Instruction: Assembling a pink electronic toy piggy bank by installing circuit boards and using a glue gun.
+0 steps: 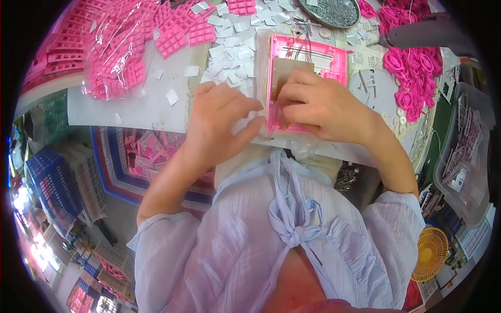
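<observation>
A pink plastic casing [342, 61] lies near the table's front edge, a little right of centre. A flat brown board [292, 68] sits over its left part, and thin coloured wires [298, 48] run up from there. Over the casing is my right hand [321, 107], its fingers curled and pinched at the lower part of the board; what they hold is hidden beneath them. My left hand [222, 117] hovers just left of the casing, thumb and fingers apart, holding nothing. Behind it, small white square pieces [229, 60] are spread on the table.
Pink keypad grids [172, 41] and a clear bag [115, 57] of pink parts lie at the left. A round tray [334, 13] of small metal screws is at the back. Pink rings [412, 73] are heaped right, below a dark grey tool [428, 39]. A basket [112, 161] holds pink pieces.
</observation>
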`<action>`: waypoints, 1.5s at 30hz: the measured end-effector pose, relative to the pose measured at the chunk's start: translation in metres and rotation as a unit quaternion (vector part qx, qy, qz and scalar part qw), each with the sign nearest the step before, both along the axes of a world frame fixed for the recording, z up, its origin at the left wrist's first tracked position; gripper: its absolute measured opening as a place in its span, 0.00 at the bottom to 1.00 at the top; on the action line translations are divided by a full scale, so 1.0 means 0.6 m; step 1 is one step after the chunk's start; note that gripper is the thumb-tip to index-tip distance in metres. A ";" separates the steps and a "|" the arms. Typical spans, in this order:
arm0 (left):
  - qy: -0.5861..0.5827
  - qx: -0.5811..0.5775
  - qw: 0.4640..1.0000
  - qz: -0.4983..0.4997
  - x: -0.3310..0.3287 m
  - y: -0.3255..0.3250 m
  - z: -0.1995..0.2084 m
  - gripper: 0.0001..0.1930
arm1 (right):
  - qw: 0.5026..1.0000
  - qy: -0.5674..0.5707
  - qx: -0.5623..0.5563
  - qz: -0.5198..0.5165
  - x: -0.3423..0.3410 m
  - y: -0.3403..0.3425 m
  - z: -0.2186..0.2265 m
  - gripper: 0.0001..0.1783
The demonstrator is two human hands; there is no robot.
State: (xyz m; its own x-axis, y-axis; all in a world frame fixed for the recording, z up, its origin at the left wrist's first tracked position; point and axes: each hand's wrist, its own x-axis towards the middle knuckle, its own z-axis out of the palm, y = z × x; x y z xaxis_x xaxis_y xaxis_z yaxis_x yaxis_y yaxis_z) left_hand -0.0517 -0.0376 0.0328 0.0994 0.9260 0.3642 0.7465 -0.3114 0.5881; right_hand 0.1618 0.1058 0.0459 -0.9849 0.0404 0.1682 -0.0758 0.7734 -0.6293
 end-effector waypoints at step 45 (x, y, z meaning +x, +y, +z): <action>-0.101 -0.112 0.989 0.004 0.054 0.062 -0.026 0.02 | 0.938 0.075 -0.156 -0.301 0.023 -0.009 -0.037 0.08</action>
